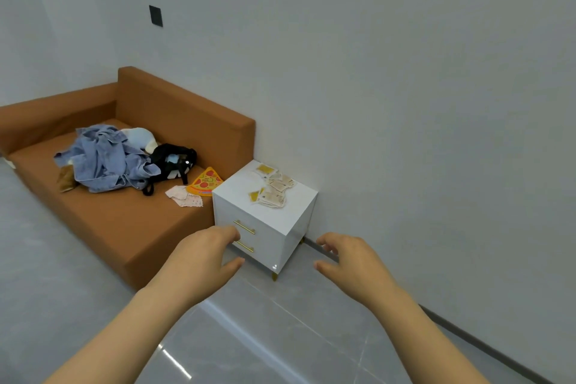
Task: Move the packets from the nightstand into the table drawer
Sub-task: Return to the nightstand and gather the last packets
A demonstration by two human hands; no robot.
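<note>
Several small beige and yellow packets (273,187) lie scattered on top of a white nightstand (240,193) that stands against the wall beside a sofa. The nightstand has two closed drawers with gold handles (244,227). My left hand (202,256) is held out in front of the drawer fronts, fingers loosely curled, holding nothing. My right hand (349,259) hovers to the right of the nightstand over the floor, also empty with relaxed curled fingers. Both hands are short of the packets.
A brown sofa (103,221) left of the nightstand carries a heap of blue denim clothes (106,162), a black bag (174,162), a pizza-slice toy (205,184) and pink papers (184,198). Grey tiled floor (265,337) spreads in front. The wall runs along the right.
</note>
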